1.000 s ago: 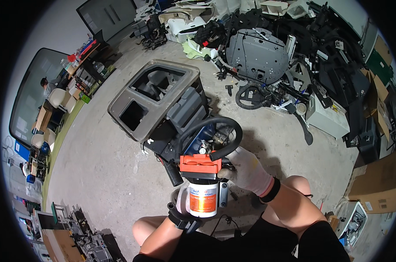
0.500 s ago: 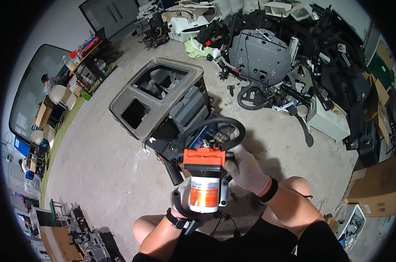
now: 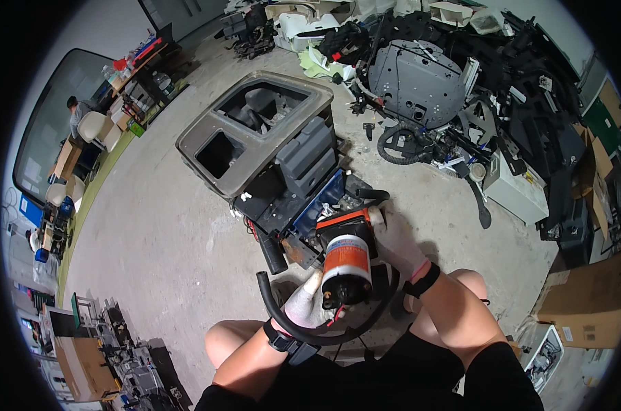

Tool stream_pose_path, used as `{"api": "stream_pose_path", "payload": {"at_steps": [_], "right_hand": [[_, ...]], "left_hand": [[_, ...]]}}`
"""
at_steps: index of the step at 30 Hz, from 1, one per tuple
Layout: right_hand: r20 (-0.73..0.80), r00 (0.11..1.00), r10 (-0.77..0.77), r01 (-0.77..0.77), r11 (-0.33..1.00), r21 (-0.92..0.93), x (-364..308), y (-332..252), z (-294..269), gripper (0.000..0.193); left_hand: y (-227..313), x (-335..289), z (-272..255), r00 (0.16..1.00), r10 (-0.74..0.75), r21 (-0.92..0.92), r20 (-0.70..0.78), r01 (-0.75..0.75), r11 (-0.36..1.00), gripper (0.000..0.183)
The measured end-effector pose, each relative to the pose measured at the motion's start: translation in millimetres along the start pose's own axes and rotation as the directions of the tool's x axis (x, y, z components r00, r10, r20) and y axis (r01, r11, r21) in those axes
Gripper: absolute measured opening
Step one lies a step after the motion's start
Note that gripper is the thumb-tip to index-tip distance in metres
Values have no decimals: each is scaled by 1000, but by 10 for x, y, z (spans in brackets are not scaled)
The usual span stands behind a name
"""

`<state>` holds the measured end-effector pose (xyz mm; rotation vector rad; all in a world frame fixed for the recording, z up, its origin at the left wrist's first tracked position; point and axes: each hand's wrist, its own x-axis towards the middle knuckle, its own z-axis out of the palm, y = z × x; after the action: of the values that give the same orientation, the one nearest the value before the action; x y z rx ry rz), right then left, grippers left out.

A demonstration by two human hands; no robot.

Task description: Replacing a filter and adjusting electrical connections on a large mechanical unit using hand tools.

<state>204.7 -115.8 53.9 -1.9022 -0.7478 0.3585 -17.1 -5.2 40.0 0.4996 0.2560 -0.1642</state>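
Observation:
Between my gloved hands is an electric pump (image 3: pixel 346 259) with an orange-and-black head, a white-and-orange label and a black motor end tilted toward me. My left hand (image 3: pixel 306 303) is closed on its lower left side. My right hand (image 3: pixel 396 241) grips the pump head from the right. A black hose (image 3: pixel 272 303) curves below the pump and across my left wrist, its free end to the left. Another piece of black hose (image 3: pixel 373 196) shows above the head. Red wire is visible at the motor end; my left fingers are partly hidden behind the pump.
Just ahead on the concrete floor stands a dismantled console with a brown frame (image 3: pixel 254 149) and grey boxes. A heap of black and grey parts (image 3: pixel 420 82) fills the far right. Cardboard boxes (image 3: pixel 584 301) stand at right, and machine parts (image 3: pixel 135 356) lie at lower left.
The pump has turned so its motor end faces me. The hose loop that arched above it now hangs below. Both hands keep hold, and the view has shifted slightly.

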Motion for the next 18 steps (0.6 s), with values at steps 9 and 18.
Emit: {"api": "stream_pose_path", "payload": {"at_steps": [9, 18], "right_hand": [[108, 982, 152, -133, 977, -167, 39, -19, -17, 39], [62, 913, -402, 406, 911, -67, -314, -420, -83, 24]], "left_hand": [[82, 16, 192, 997, 65, 79, 49, -69, 995, 69], [-44, 5, 95, 999, 9, 21, -50, -7, 1000, 61]]}}
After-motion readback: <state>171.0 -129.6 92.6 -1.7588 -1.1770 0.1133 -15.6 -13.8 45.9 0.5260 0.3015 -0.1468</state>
